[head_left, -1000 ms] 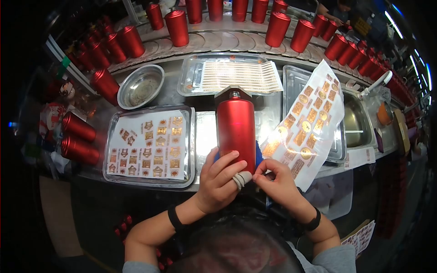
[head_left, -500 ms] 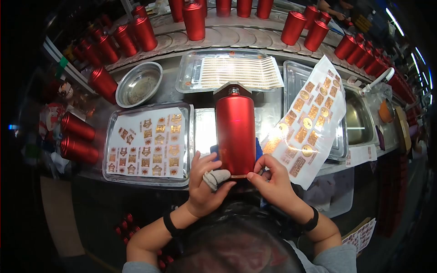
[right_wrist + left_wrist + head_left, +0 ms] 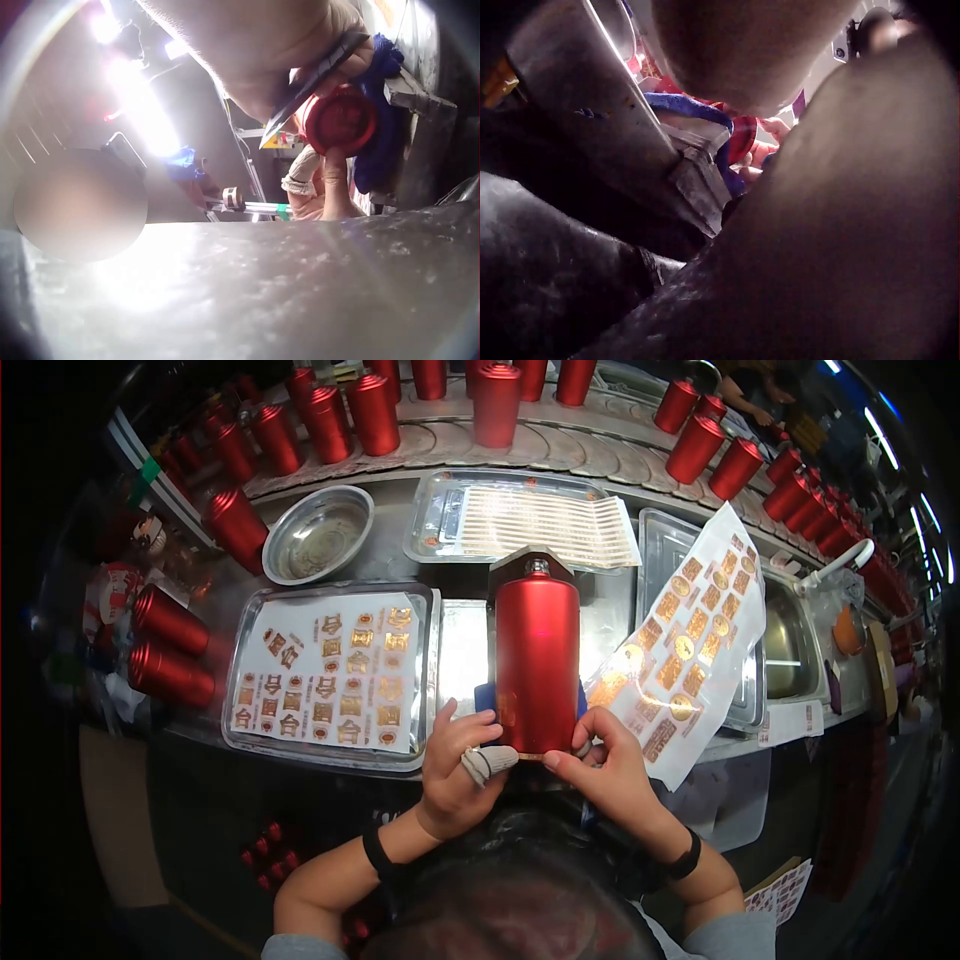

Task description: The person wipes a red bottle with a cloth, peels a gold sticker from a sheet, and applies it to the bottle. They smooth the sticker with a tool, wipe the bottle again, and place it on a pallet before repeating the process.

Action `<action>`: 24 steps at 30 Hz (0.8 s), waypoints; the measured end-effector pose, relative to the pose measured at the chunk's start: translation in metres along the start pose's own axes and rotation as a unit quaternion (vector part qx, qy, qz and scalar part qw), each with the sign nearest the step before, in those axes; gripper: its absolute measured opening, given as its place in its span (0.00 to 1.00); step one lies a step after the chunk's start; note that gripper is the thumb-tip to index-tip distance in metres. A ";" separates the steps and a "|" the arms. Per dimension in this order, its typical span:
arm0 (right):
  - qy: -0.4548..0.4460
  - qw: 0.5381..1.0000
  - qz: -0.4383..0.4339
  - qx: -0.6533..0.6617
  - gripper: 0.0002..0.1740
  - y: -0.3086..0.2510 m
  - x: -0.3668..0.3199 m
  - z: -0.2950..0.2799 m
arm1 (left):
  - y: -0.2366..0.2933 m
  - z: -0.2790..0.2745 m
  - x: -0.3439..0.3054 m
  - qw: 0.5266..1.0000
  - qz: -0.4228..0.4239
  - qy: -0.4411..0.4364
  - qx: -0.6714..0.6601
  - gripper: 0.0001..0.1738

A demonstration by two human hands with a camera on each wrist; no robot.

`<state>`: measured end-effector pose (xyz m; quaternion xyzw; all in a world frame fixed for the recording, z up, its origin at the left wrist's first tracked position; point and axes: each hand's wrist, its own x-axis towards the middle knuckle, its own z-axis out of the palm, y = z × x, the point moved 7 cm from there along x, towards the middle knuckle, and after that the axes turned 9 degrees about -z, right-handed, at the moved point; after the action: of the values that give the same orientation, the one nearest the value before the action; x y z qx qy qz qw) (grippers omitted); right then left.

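A red metallic bottle [image 3: 538,660] lies in a cradle over blue cloth [image 3: 485,697], neck away from me and base toward me. A narrow gold strip [image 3: 530,757] shows along its base edge. My left hand [image 3: 455,770], a light cot [image 3: 490,762] covering one finger, lies along the base's left side; in the right wrist view its straight thumb [image 3: 335,176] presses the rim. My right hand [image 3: 615,765] has its thumb on the strip's right end and its bent index finger against the bottle. A dark, pointed, blade-like tool [image 3: 307,94] sits within its curled fingers.
At left, a tray [image 3: 232,715] bears a sheet of gold stickers; another sticker sheet [image 3: 690,650] slopes at right. Behind are a metal bowl [image 3: 320,535] and a tray [image 3: 425,510] of strip labels. Red bottles ride a curved conveyor [image 3: 440,448]. A sink [image 3: 785,650] stands far right.
My left hand has drawn back from the bottle's side, then brought its covered finger up to the base edge. My right thumb has moved onto the base edge. Conveyor bottles have shifted right.
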<state>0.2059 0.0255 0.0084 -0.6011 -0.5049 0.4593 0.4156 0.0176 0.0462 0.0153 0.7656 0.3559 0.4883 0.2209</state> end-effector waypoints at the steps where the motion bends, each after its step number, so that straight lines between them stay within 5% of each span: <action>1: 0.002 1.000 0.012 0.010 0.17 -0.003 -0.002 -0.001 | 0.001 0.000 0.001 1.000 -0.001 0.002 -0.005 0.20; 9: 0.034 0.999 -0.036 0.008 0.07 -0.014 -0.013 -0.004 | 0.020 0.000 0.016 0.998 0.061 -0.005 0.031 0.17; 24: 0.038 0.998 -0.041 -0.002 0.07 -0.005 -0.008 -0.007 | 0.026 0.008 0.013 0.991 0.100 -0.035 0.076 0.19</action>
<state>0.2112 0.0184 0.0157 -0.5981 -0.5137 0.4178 0.4516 0.0374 0.0390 0.0376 0.8286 0.3057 0.4522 0.1245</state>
